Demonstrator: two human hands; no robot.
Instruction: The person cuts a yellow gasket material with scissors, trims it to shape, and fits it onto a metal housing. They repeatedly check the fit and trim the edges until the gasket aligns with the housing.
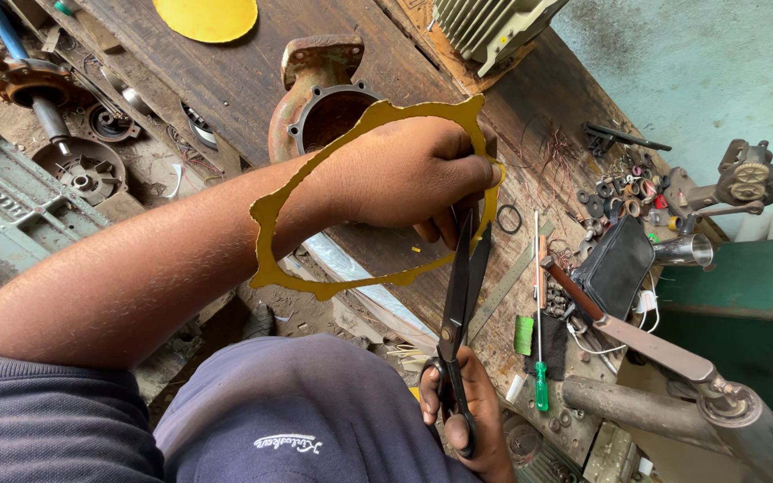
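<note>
- Left hand (pixel 413 174) at centre frame, passed through the yellow gasket ring (pixel 266 215), fingers pinched on the ring's right edge near centre right.
- Yellow gasket ring hanging around the left wrist and forearm, thin and uneven, with a jagged outer edge; spans from upper centre down to the middle of the frame.
- Right hand (pixel 462 420) at lower centre, fingers closed through the loops of the black scissors (pixel 462 295).
- Black scissors pointing up the frame, blades slightly parted, tips touching the ring just under the left fingers.
- Rusty pump housing (pixel 315 89) on the wooden workbench (pixel 243 80) at upper centre, behind the ring.
- Yellow sheet disc (pixel 208 16) at the top edge, left of centre.
- Green-handled screwdriver (pixel 539 358) lying at lower right of centre, beside a steel ruler (pixel 507 286).
- Small washers and rings (pixel 624 190) scattered at right, near a black pouch (pixel 615 266).
- Grey finned motor casing (pixel 485 27) at the top, right of centre.
</note>
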